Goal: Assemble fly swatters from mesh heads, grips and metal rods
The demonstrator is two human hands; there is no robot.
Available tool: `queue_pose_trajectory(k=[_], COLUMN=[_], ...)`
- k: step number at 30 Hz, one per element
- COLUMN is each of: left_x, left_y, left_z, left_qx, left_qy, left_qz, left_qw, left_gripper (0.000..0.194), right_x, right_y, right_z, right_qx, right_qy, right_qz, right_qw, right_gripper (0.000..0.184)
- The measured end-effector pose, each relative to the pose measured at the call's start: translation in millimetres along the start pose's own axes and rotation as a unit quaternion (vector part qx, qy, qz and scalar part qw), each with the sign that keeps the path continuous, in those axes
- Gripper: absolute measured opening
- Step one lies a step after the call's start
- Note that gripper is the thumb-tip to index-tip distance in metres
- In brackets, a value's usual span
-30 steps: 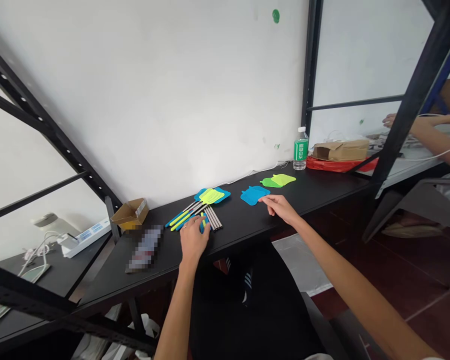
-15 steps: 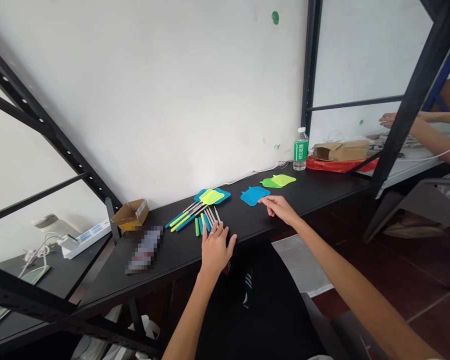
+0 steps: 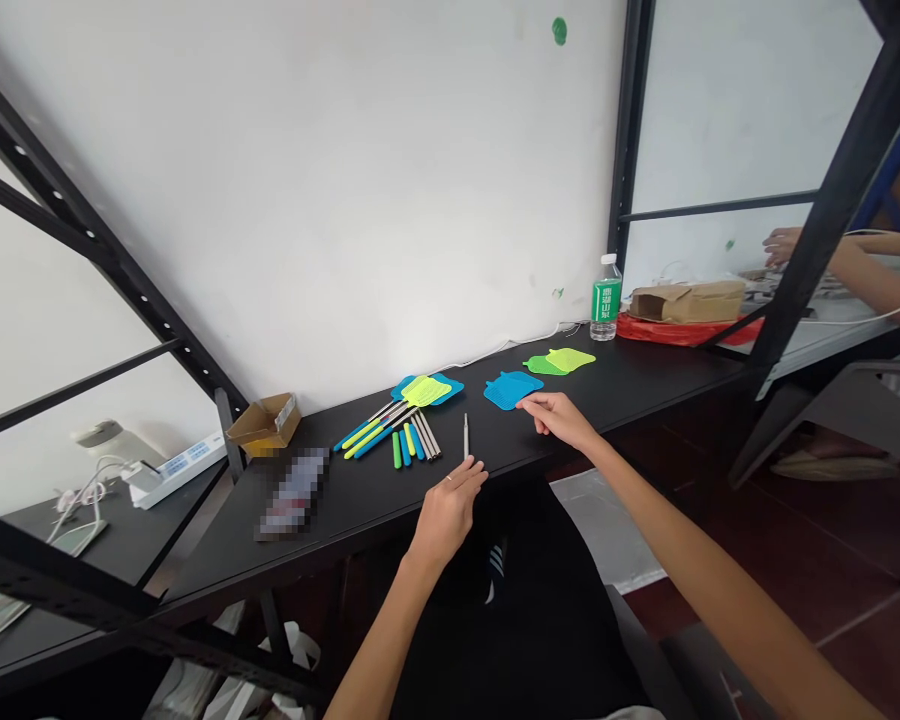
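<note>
Head view: one slim silvery metal rod (image 3: 466, 437), tapering to a narrower tip, near-upright at lower centre of frame, pinched by the left hand (image 3: 450, 500). Right hand (image 3: 559, 418), right of centre: thumb and forefinger together at the edge of blue perforated swatter heads (image 3: 511, 389); grip unclear.

One bottle (image 3: 606, 300), two cardboard boxes (image 3: 694, 303), four loose handles (image 3: 397, 451) and seemingly four loose mesh heads (image 3: 505, 392) show.
</note>
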State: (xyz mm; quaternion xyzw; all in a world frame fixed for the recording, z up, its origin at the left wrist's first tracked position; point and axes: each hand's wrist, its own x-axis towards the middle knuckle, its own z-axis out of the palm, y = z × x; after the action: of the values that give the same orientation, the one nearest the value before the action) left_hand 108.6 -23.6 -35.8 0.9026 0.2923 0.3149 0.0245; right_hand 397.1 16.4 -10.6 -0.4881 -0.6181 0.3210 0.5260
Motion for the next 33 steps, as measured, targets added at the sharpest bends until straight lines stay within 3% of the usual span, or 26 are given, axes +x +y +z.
queue_pose_trajectory(k=[4, 8, 15, 19, 24, 33], left_x=[-1, 2, 11, 13, 13, 13], left_y=[2, 7, 11, 5, 1, -7], left_z=[-4.8, -12.5, -20.6, -20.6, -20.2, -16.4], left_qx=[-0.064, -0.139, -0.288, -0.352, -0.387, -0.471], left_qy=[0.011, 0.069, 0.155, 0.160, 0.148, 0.146], left_qz=[-0.008, -0.051, -0.176, -0.188, -0.198, -0.221], left_qw=[0.998, 0.987, 0.929, 0.903, 0.888, 0.841], left_gripper=[0.037, 0.037, 0.027, 0.025, 0.024, 0.031], right_x=[0, 2, -3, -3, -1, -1], right_y=[3, 6, 1, 0, -1, -2], right_z=[3, 6, 8, 7, 6, 2], right_qx=[-0.031, -0.095, -0.177, -0.152, -0.109, -0.096], right_qy=[-0.002, 0.011, -0.047, -0.036, -0.073, -0.144], right_qz=[-0.011, -0.057, -0.112, -0.104, -0.063, -0.034], right_qw=[0.999, 0.994, 0.977, 0.982, 0.989, 0.984], right_gripper=[0.036, 0.031, 0.037, 0.048, 0.029, 0.031])
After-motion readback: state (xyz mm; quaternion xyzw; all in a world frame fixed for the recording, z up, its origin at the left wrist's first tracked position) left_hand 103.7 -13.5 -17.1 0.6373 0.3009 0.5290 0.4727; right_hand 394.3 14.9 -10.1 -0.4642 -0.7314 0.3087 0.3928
